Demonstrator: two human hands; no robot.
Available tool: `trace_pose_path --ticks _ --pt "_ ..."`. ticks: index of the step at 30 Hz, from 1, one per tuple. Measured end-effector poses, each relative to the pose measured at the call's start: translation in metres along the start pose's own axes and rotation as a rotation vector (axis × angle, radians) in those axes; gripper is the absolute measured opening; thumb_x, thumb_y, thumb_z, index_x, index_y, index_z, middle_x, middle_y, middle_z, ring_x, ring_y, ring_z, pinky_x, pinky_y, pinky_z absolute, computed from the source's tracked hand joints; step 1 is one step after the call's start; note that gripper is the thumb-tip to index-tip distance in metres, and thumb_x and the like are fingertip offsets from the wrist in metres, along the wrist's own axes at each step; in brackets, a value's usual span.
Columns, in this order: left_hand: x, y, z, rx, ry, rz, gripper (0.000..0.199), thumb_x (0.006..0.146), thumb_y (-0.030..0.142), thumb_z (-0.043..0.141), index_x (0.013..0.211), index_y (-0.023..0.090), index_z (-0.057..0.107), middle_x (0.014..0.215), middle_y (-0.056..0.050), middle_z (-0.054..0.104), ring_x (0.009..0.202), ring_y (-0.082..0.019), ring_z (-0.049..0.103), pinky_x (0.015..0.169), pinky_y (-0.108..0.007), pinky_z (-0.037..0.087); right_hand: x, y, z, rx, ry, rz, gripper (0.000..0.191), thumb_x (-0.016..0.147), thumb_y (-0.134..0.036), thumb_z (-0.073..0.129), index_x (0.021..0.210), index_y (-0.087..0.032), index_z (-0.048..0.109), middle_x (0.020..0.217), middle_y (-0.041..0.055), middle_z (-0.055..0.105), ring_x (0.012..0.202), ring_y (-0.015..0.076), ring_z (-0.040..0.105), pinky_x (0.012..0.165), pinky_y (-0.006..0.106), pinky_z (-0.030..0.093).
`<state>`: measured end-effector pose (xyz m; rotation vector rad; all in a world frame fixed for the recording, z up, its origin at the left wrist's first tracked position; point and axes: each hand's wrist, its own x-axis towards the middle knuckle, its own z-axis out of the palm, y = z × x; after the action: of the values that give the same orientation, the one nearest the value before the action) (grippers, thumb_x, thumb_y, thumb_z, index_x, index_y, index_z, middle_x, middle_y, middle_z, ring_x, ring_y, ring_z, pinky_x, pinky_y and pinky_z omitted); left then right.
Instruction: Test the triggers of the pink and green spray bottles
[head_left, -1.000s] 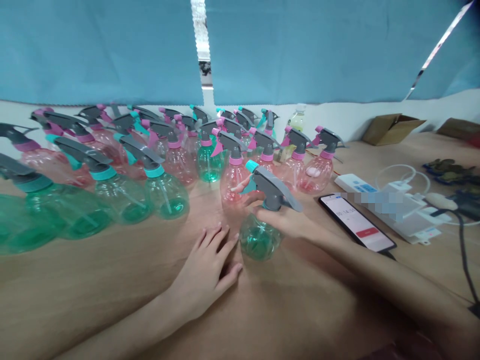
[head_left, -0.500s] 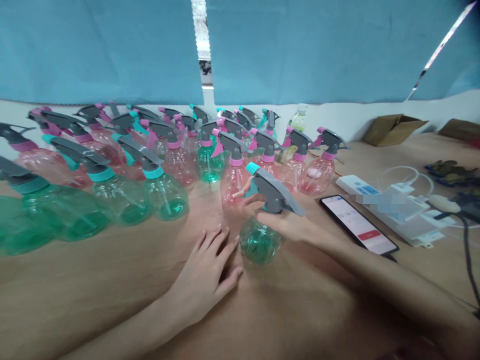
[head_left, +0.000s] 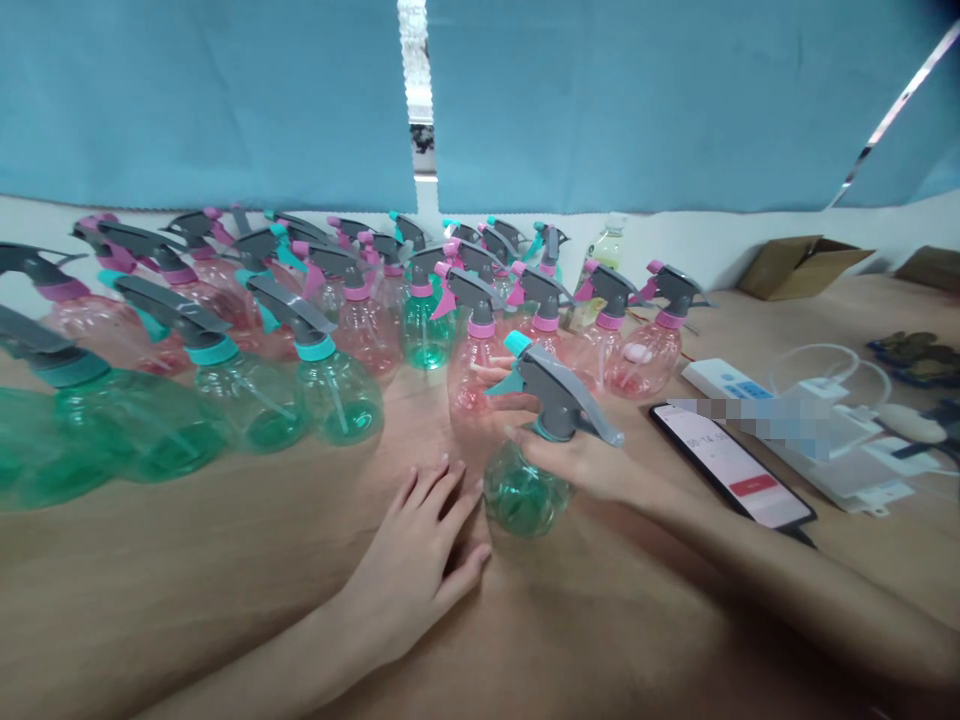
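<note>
A clear green spray bottle (head_left: 528,492) with a grey trigger head and turquoise nozzle stands on the table in front of me. My right hand (head_left: 574,458) is closed around its neck, just under the head, with some fingers reaching past behind the trigger. To the left of that bottle, my left hand (head_left: 420,535) lies palm down on the tabletop, fingers spread and holding nothing. Just behind my right fingers is a pink spray bottle (head_left: 471,375). Another green spray bottle (head_left: 341,400) stands beyond my left hand.
Many more pink and green spray bottles crowd the back and left of the wooden table (head_left: 225,580). On the right lie a phone (head_left: 731,465) with a running timer, a white power strip (head_left: 847,470) with cables, and a cardboard box (head_left: 799,265).
The whole view has shifted slightly, so everything appears a little farther right. My right hand keeps its hold on the green bottle, and my left hand stays flat on the table.
</note>
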<state>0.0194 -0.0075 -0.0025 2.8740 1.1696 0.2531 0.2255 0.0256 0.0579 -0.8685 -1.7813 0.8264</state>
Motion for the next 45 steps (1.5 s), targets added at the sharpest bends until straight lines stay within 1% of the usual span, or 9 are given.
trace_pose_path --ticks 5,10,17,22,24,27,31,39,45 --pt "0.000 -0.001 0.002 0.000 0.008 0.000 0.050 0.092 0.041 0.047 0.134 0.014 0.047 0.139 -0.015 0.046 0.131 -0.032 0.036 0.106 -0.055 0.028 -0.001 0.003 0.001 -0.004 0.017 0.010 0.054 0.074 -0.010 0.051 0.125 -0.026 0.044 0.133 0.0035 0.054 0.110 0.0194 0.061 0.089 0.035 0.054" --pt "0.000 -0.001 0.002 -0.002 0.012 -0.001 0.050 0.092 0.041 0.047 0.134 0.014 0.047 0.139 -0.015 0.046 0.131 -0.032 0.036 0.106 -0.055 0.028 -0.001 0.001 0.003 -0.031 0.041 0.003 0.052 0.077 -0.014 0.053 0.127 -0.029 0.047 0.126 0.0024 0.060 0.108 0.0197 0.062 0.086 0.034 0.056" --pt "0.000 0.000 0.000 -0.003 0.025 0.001 0.050 0.092 0.041 0.047 0.135 0.014 0.046 0.138 -0.015 0.047 0.130 -0.032 0.036 0.106 -0.055 0.028 -0.001 -0.001 0.004 -0.048 0.035 0.060 0.046 0.079 -0.019 0.058 0.123 -0.030 0.052 0.116 0.0022 0.066 0.098 0.0188 0.066 0.081 0.033 0.057" --pt "0.000 0.000 0.002 0.002 0.010 0.003 0.051 0.092 0.041 0.047 0.135 0.013 0.046 0.140 -0.016 0.045 0.131 -0.033 0.036 0.105 -0.055 0.029 -0.002 -0.001 0.004 -0.052 0.044 0.033 0.047 0.080 -0.019 0.057 0.125 -0.029 0.049 0.121 0.0029 0.063 0.093 0.0172 0.067 0.081 0.033 0.057" --pt "-0.001 0.000 0.002 0.001 0.009 0.003 0.051 0.092 0.041 0.047 0.135 0.013 0.046 0.140 -0.016 0.045 0.131 -0.033 0.036 0.105 -0.055 0.029 -0.001 0.000 0.004 -0.062 0.047 0.014 0.041 0.079 -0.018 0.055 0.119 -0.028 0.052 0.115 0.0023 0.065 0.090 0.0165 0.067 0.079 0.032 0.056" --pt "-0.001 0.000 0.002 0.000 0.011 -0.001 0.050 0.092 0.041 0.047 0.134 0.014 0.047 0.139 -0.016 0.045 0.131 -0.032 0.036 0.105 -0.054 0.029 -0.001 -0.001 0.003 -0.139 0.067 0.015 0.022 0.077 -0.017 0.054 0.097 -0.026 0.059 0.095 0.0007 0.069 0.087 0.0169 0.065 0.079 0.032 0.054" --pt "-0.001 0.001 0.001 0.004 0.008 -0.005 0.051 0.092 0.042 0.047 0.135 0.015 0.045 0.139 -0.015 0.045 0.131 -0.031 0.036 0.105 -0.054 0.029 -0.001 0.000 0.003 -0.200 0.101 0.026 0.007 0.075 -0.017 0.052 0.075 -0.024 0.053 0.083 -0.0002 0.065 0.080 0.0158 0.062 0.074 0.029 0.054" --pt "-0.001 0.001 0.000 0.003 0.001 -0.005 0.050 0.092 0.042 0.047 0.134 0.015 0.047 0.139 -0.015 0.045 0.131 -0.031 0.036 0.106 -0.053 0.029 -0.002 -0.002 0.001 -0.150 0.073 0.003 0.006 0.076 -0.020 0.052 0.081 -0.024 0.052 0.100 0.0008 0.063 0.082 0.0155 0.061 0.077 0.032 0.053" --pt "-0.001 0.001 0.001 0.007 0.001 -0.011 0.050 0.092 0.043 0.046 0.133 0.014 0.048 0.140 -0.015 0.044 0.133 -0.032 0.034 0.106 -0.053 0.028 -0.004 -0.008 0.001 -0.212 0.058 0.122 0.008 0.074 -0.026 0.049 0.081 -0.024 0.052 0.083 0.0009 0.061 0.072 0.0182 0.060 0.068 0.035 0.053"
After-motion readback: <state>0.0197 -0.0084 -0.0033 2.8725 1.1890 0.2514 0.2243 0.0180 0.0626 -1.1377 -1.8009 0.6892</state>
